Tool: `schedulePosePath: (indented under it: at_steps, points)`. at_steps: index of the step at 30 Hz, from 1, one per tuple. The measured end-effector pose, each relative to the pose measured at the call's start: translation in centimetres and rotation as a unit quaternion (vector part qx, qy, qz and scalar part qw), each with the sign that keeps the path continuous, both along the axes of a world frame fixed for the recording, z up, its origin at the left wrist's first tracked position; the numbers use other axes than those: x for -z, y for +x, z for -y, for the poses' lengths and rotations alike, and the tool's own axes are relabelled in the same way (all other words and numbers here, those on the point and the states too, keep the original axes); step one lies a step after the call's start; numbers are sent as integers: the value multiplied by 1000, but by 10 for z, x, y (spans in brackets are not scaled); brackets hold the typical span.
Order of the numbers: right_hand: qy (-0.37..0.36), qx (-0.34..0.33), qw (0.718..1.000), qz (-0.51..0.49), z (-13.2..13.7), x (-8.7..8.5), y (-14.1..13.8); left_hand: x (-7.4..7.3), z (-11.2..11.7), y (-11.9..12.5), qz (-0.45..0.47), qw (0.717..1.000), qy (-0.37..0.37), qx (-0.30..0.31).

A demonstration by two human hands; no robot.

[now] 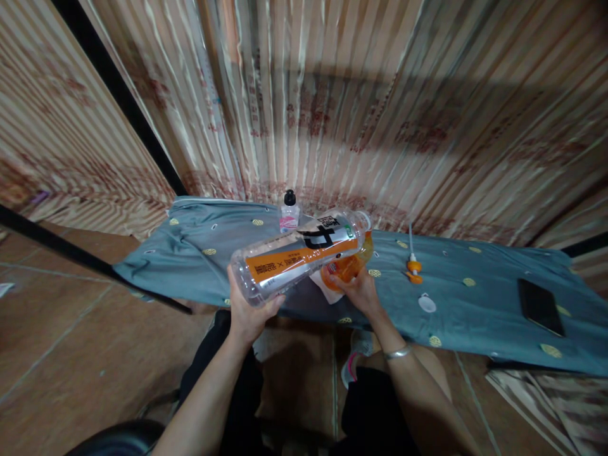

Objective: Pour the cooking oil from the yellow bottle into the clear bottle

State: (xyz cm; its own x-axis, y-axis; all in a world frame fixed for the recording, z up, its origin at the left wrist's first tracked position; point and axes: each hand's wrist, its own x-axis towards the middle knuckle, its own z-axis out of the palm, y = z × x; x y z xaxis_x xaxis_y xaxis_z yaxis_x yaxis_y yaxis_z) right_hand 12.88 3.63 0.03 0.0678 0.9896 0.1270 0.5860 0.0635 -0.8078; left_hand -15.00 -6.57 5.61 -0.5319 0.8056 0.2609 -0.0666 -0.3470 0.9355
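My left hand (249,313) is closed round the base of a large clear plastic bottle (294,256) with an orange and silver label. The bottle lies nearly level, its neck tilted up to the right. Closed round a smaller orange bottle (349,266) is my right hand (363,291). The clear bottle's neck is over the orange bottle's top, and whether the mouths touch I cannot tell. A white paper or cloth (327,291) lies beneath the orange bottle. To the right lies an orange pump head (414,271) with its white tube.
A cloth-covered table (399,316) runs across. On it are a small black-capped bottle (289,215), a white round piece (427,303) and a black phone (540,307). A striped curtain (323,101) hangs behind, and a dark pole (121,95) slants at left.
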Motion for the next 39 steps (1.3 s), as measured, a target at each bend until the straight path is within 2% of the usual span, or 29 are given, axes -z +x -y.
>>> schedulePosePath:
  at_steps: [3, 11, 17, 23, 35, 39]
  points:
    - [-17, 14, 1000, -1, 0, -2, -2, 0, 0, 0, -5, 1000, -1, 1]
    - [-5, 20, 999, -29, 2, -5, -4, -2, 0, 0, -13, 1000, 2, -3]
    - [-16, 9, 999, -35, 2, -6, -3, 1, 0, -1, -19, 1000, 0, 4]
    - [-22, 16, 999, -34, 3, -11, -6, -3, 0, 1, 3, 1000, -6, -12]
    - [-23, 18, 998, -47, 6, -18, -10, -3, -1, -1, -27, 1000, 1, 8]
    - [-20, 15, 999, -44, 5, -18, -10, -4, -2, -1, -27, 1000, 8, -5]
